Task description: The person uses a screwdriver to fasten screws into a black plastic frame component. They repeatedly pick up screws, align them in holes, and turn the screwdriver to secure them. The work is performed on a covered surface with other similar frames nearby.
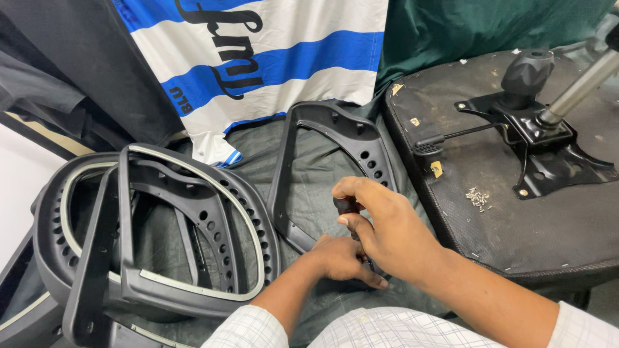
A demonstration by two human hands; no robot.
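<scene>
Screwdriver handle (346,206) is clamped in the right hand (387,232); left hand (342,258) is closed low by the tip, steadying it on the black plastic frame (325,161) — shaft best kept upright, pressure straight down.

The person wears a white shirt with a thin grey check, the sleeves ending above the wrists and leaving both forearms bare. The left hand (342,258) and right hand (380,225) are bare, with no gloves, rings or watch showing.
</scene>
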